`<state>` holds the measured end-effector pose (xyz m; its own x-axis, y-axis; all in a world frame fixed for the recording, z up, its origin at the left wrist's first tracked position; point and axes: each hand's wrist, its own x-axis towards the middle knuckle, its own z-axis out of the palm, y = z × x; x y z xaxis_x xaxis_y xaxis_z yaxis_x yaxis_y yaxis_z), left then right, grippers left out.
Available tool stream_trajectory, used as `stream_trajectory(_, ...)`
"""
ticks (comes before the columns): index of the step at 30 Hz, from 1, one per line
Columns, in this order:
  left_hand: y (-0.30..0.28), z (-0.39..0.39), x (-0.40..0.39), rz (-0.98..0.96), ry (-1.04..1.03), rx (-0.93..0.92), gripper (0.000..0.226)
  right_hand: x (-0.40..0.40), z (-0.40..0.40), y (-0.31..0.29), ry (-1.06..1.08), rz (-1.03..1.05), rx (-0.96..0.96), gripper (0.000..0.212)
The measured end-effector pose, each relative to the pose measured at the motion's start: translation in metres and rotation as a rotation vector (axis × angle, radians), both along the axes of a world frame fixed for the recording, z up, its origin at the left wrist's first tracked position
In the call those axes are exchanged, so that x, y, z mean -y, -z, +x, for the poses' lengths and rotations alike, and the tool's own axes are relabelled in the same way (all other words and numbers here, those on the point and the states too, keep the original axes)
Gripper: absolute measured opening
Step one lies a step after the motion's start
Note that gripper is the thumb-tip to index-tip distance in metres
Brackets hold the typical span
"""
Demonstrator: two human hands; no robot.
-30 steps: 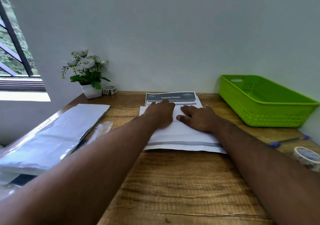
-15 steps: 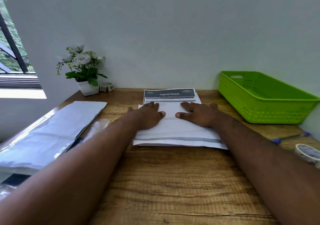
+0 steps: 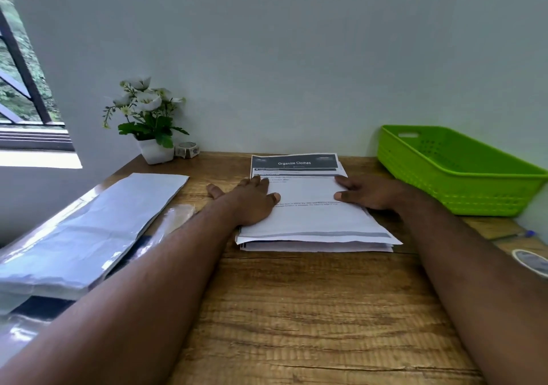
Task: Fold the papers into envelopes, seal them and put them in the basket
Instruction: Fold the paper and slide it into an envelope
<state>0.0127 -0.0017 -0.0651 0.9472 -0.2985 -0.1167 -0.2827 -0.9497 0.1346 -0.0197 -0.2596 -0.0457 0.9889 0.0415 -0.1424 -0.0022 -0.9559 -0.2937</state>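
Both hands flat on the paper stack

The left hand (image 3: 250,199) presses palm-down on the paper stack's (image 3: 311,215) left edge, fingers straight; the right hand (image 3: 369,193) lies flat on its right edge, both forearms stretched forward.

We see a bright lime-green basket (image 3: 462,183) with rows of small perforations in its walls and floor. The papers (image 3: 311,215) are white, the top sheet carrying a dark charcoal header band with white lettering, thin grey text lines and a grey stripe near its front edge. The table (image 3: 296,310) is warm brown wood with darker streaked grain. We note a shiny silver-grey pile of envelopes (image 3: 89,230) with pale reflections. The plant (image 3: 145,111) has white flowers, green leaves and a white pot. The tape roll (image 3: 530,261) looks whitish with a grey face. The pen (image 3: 519,234) shows blue. The wall (image 3: 296,58) is pale grey-green.
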Motion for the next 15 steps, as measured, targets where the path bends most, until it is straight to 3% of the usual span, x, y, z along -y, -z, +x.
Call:
stream_trajectory(9, -0.021, -0.003, -0.013, 0.104, -0.01, 0.139, 0.074, 0.014, 0.002, 0.003, -0.077, 0.057, -0.016, 0.073)
stream_trajectory(13, -0.025, -0.003, -0.017, 0.046, 0.01, 0.232, 0.083, 0.016, 0.006, 0.003, -0.102, 0.069, 0.092, 0.081)
stream_trajectory(15, -0.023, -0.003, -0.019, -0.085, 0.02, 0.277, 0.08, 0.017, 0.008, 0.003, -0.084, 0.167, 0.082, 0.088)
